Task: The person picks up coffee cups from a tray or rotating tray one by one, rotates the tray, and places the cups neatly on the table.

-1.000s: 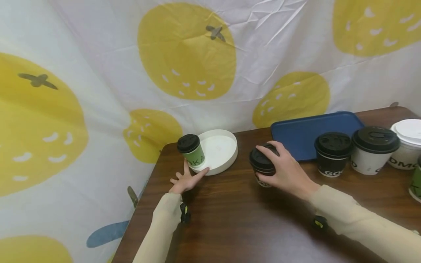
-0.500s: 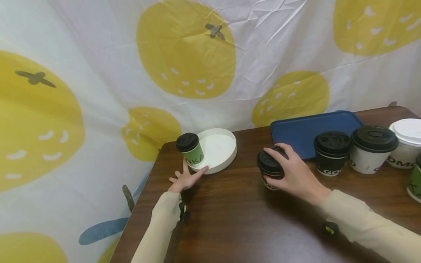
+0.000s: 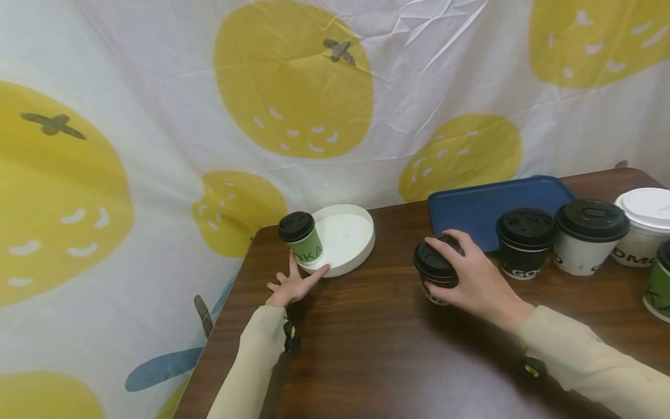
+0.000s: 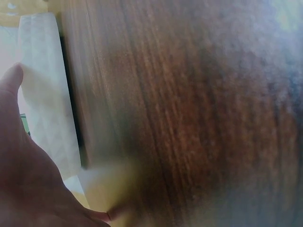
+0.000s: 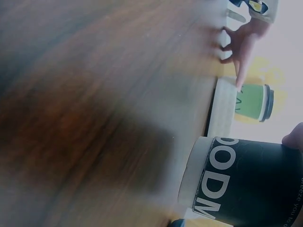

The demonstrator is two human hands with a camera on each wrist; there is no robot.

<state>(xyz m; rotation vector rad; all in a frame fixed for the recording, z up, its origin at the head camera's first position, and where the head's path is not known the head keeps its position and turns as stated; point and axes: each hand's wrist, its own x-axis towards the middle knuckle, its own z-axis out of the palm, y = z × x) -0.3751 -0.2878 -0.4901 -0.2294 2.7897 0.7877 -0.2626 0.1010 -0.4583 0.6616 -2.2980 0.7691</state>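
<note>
My right hand (image 3: 473, 279) grips a black paper coffee cup (image 3: 435, 265) by its black lid from above, thumb on the near side. The right wrist view has this cup (image 5: 251, 182) with white lettering and a pale base, close over the table. My left hand (image 3: 293, 286) is spread out, its thumb and index finger at the near rim of a round white tray (image 3: 352, 237). Inside that tray, at its left, stands a green coffee cup (image 3: 307, 247) with a black lid. In the left wrist view, the thumb lies against the tray's ridged side wall (image 4: 45, 90).
A blue rectangular tray (image 3: 471, 215) lies at the back right. In front of it and to its right stand a second black cup (image 3: 525, 250), white cups (image 3: 581, 256) and another green cup (image 3: 659, 288). A fruit-print cloth (image 3: 324, 180) hangs behind the brown table (image 3: 356, 349).
My right hand has moved a little right and nearer with the black cup, away from the round tray. My left hand keeps its place at the tray rim.
</note>
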